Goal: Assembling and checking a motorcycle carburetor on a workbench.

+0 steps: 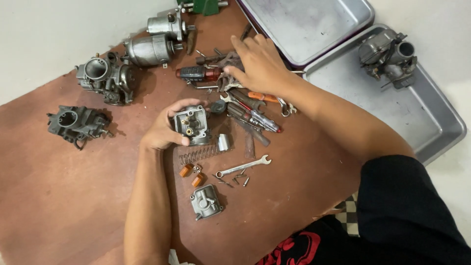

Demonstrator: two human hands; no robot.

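- Black cloth with a red print (294,248) fills the bottom edge, cut off by the frame; a patch of checked floor (349,216) peeps out beside it.
- Left hand (164,130) is closed round a grey metal carburettor body (192,125), thumb and fingers wrapped on its sides, open face up, above the brown board (59,206).
- Right hand (260,64) lies spread, fingers loose, on a heap of tools (245,105); what it touches underneath is hidden.
- Just below the held body: a coiled spring (198,155), two orange bits (191,175), a slim spanner (244,166), a cast metal bowl (206,201).
- Other carburettors (103,76) sit at the board's far left.
- One more carburettor (387,54) rests in a dull steel tray (422,118); a second tray (304,24) is cut off at the top.
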